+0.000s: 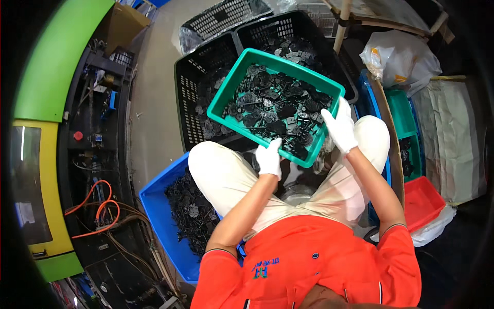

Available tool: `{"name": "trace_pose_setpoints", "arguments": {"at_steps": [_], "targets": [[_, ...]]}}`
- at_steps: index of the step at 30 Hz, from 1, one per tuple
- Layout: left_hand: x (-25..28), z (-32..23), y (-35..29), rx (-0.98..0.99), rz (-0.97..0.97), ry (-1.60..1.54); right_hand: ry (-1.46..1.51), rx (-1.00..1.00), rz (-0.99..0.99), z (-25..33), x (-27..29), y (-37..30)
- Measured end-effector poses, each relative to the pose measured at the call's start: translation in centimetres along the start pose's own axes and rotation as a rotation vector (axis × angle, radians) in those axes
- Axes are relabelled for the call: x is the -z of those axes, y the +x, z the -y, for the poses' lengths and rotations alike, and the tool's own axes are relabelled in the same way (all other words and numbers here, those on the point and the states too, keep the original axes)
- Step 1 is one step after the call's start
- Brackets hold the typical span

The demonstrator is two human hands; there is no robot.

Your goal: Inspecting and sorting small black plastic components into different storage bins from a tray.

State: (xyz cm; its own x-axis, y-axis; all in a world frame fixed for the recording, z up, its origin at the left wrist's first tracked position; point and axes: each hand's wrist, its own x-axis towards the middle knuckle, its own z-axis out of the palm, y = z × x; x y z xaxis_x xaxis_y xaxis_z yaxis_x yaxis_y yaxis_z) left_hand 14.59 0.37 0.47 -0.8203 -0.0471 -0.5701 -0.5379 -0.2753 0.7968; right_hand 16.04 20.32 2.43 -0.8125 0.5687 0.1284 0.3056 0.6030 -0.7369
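Note:
Both of my hands wear white gloves and hold a green plastic tray (pixel 288 62) tilted above my knees. My left hand (pixel 269 158) grips its near rim, with the thumb over the edge. On the right end of the tray, my right hand (pixel 339 127) is closed round the wall near the corner. Many small black plastic parts (pixel 278 105) lie loose in the tray, with some of its green floor showing between them. Beyond and partly under the tray stand black slatted crates (pixel 191 110) with more black parts in them.
To my left, a blue bin (pixel 159 206) holds a heap of black parts. A green and yellow machine (pixel 49 185) with orange hoses stands further left. On the right are a red tray (pixel 424 203), green trays (pixel 399 110) and a plastic bag (pixel 399 56).

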Motion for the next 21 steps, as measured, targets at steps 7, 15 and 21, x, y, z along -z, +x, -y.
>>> {"name": "trace_pose_setpoints", "arguments": {"at_steps": [7, 15, 21], "targets": [[-1.3, 5.8, -0.2, 0.017, -0.088, -0.139, -0.278, 0.657, 0.442, 4.7, -6.1, 6.6], [0.8, 2.0, 1.8, 0.473, 0.135, -0.359, -0.507, 1.0, 0.69, 6.5, -10.8, 10.6], [-0.7, 2.1, 2.6, 0.405, -0.023, -0.326, -0.336, 0.969, 0.662, 6.7, -11.3, 10.7]]}}
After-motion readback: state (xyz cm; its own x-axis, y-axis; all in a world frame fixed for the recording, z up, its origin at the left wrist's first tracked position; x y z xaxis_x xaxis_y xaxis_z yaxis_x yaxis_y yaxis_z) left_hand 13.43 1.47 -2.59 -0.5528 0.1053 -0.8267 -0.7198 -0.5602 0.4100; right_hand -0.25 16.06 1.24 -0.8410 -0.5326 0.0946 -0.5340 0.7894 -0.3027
